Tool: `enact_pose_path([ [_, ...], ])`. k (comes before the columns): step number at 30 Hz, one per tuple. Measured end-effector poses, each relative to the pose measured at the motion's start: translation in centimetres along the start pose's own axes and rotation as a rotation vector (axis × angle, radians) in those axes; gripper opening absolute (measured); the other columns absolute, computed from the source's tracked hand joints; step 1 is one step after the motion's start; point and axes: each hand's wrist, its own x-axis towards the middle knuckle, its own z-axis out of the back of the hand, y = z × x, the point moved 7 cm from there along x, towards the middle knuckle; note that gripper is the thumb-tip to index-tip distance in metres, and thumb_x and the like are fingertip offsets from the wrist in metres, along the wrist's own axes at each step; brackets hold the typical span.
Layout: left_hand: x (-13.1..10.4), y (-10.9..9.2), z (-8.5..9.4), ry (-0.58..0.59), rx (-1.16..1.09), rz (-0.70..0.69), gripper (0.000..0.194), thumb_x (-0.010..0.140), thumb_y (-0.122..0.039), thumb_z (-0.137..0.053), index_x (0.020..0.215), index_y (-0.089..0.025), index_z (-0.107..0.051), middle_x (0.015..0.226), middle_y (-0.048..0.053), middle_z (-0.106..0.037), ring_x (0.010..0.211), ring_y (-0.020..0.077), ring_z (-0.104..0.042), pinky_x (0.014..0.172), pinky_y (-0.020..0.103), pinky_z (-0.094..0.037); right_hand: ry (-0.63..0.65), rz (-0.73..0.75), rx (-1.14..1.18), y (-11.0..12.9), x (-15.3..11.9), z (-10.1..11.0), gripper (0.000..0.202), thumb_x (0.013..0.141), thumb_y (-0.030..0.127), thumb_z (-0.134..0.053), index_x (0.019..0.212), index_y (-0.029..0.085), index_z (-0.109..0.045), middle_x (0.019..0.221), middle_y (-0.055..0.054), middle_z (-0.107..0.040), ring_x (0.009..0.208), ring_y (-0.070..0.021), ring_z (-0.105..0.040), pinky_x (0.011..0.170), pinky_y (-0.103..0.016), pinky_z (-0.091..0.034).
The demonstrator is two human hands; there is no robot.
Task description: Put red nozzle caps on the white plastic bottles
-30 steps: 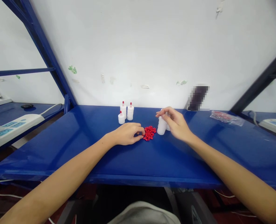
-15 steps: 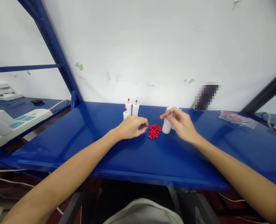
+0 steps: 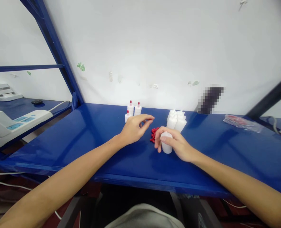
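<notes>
A white bottle (image 3: 167,146) is gripped by my right hand (image 3: 178,144), its base tilted toward me. My left hand (image 3: 134,128) hangs over the table to the left, thumb and fingertips pinched together; whatever may be between them is too small to make out. Partly behind my right fingers lies a pile of small red caps (image 3: 153,134). Three white bottles with red tips (image 3: 137,109) stand beyond my left hand. Several white bottles without red caps (image 3: 176,120) are grouped behind my right hand.
The blue table (image 3: 121,164) meets a white wall. A clear plastic bag with red contents (image 3: 242,123) lies at the right. Power strips (image 3: 21,125) and blue frame bars (image 3: 57,50) are at the left.
My right hand has come nearer with a white bottle, uncovering the bottle group behind. My left hand has risen slightly away from the red pile.
</notes>
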Motion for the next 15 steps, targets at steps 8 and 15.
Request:
enact_pose_path([
  [8,-0.3,-2.2,-1.5,0.036,-0.566,0.272,0.022,0.09,-0.034,-0.068,0.102,-0.016,-0.07,0.09,0.006,-0.077,0.069,0.0148,-0.073,0.066,0.026,-0.061,-0.019,-0.084,-0.054,-0.6,0.6,0.0,0.038,0.09,0.051,-0.059,0.078,0.015,-0.063,0.059,-0.001,-0.062,0.045,-0.0116,-0.054,0.046,-0.024,-0.038],
  [15,-0.2,-2.4,-1.8,0.089,-0.516,0.233,0.018,0.087,-0.034,-0.071,0.091,-0.016,-0.071,0.096,0.008,-0.072,0.088,0.0174,-0.069,0.076,0.029,-0.059,-0.01,-0.095,-0.072,-0.4,0.4,-0.1,0.037,0.09,0.048,-0.06,0.072,0.017,-0.058,0.061,0.0,-0.06,0.048,-0.011,-0.053,0.047,-0.024,-0.039],
])
